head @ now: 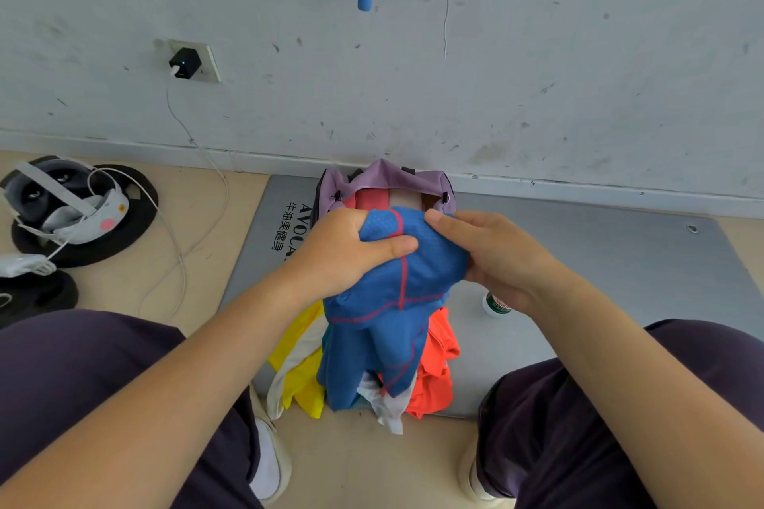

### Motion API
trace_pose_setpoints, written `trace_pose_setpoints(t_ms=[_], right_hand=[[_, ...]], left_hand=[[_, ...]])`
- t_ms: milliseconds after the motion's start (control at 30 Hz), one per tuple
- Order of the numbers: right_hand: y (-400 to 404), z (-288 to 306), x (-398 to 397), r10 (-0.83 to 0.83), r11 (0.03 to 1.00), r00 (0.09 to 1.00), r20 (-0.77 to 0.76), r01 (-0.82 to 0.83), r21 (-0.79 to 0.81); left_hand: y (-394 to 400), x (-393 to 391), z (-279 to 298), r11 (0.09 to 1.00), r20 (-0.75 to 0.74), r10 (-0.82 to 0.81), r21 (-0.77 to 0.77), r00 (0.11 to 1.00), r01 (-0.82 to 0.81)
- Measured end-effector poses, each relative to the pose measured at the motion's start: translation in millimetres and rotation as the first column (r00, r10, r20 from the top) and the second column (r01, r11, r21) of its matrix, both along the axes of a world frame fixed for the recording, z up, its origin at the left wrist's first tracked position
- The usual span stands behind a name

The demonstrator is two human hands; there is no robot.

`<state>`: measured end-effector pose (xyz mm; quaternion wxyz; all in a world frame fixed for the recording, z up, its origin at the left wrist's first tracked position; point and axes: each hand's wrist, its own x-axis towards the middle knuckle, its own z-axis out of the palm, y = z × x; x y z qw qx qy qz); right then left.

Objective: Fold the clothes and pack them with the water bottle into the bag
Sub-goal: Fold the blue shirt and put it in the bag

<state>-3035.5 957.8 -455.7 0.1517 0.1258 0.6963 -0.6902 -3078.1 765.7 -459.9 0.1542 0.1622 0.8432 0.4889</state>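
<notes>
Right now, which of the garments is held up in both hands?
The blue garment with red seams: the left hand and right hand grip its top. The yellow garment and orange garment lie untouched on the mat.

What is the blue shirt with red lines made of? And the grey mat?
The blue garment with red seams looks like soft sporty mesh fabric: tiny holes show and it droops. The flat grey floor mat seems smooth foam or rubber with a dull sheen, though I can't be sure.

grey mat [620,260] | on it: bag [384,178], clothes pile [434,376], bottle [494,304]
</notes>
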Motion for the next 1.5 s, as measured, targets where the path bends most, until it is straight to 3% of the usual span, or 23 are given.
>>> trace_pose_setpoints(t_ms=[167,367,500,567,633,700,800,900,1033,1133,1233,1400,1500], right_hand=[[-2,4,1,-0.002,0.988,1.000,0.005,0.003,-0.155],[-2,5,4,0.016,0.993,1.000,0.019,-0.014,-0.113],[5,13,4,-0.021,0.984,0.999,-0.050,0.012,-0.179],[4,13,5,-0.015,0.991,0.997,-0.081,0.004,-0.131],[-4,7,7,0.038,0.994,0.994,-0.100,-0.047,-0.094],[-15,0,11,0.135,0.990,0.983,-0.124,-0.139,-0.019],[-23,-2,12,0.348,0.933,0.926,-0.148,-0.327,0.150],[-17,2,9,0.461,0.887,0.879,-0.124,-0.450,0.110],[-10,7,8,0.429,0.903,0.889,-0.163,-0.426,0.054],[-4,12,6,0.243,0.970,0.945,-0.221,-0.232,0.076],[0,14,5,0.081,0.986,0.952,-0.295,-0.034,0.162],[-8,12,11,0.262,0.937,0.940,-0.217,-0.195,0.289],[-6,12,11,0.270,0.930,0.933,-0.239,-0.189,0.315]], left_hand=[[0,2,-1,0.997,0.061,-0.076,0.016,0.995,0.075],[0,2,-2,0.990,0.105,-0.136,0.037,0.985,0.133],[-4,-5,1,0.998,0.034,0.047,0.044,0.998,-0.048],[-6,-7,9,0.982,0.171,0.066,0.163,0.983,-0.095],[-5,-3,15,0.959,0.383,-0.077,0.281,0.921,-0.036],[-1,4,13,0.942,0.466,-0.158,0.336,0.871,-0.009],[2,5,5,0.945,0.483,-0.042,0.304,0.875,-0.122],[-1,-1,5,0.922,0.508,-0.033,0.348,0.861,-0.170],[-4,-5,9,0.906,0.461,-0.025,0.385,0.887,-0.175],[-7,-8,10,0.895,0.428,0.039,0.387,0.903,-0.222],[-8,-7,12,0.915,0.349,-0.003,0.378,0.937,-0.138],[-5,-1,16,0.934,0.203,-0.056,0.357,0.978,-0.021],[-8,-3,19,0.935,0.156,-0.063,0.356,0.986,0.004]])
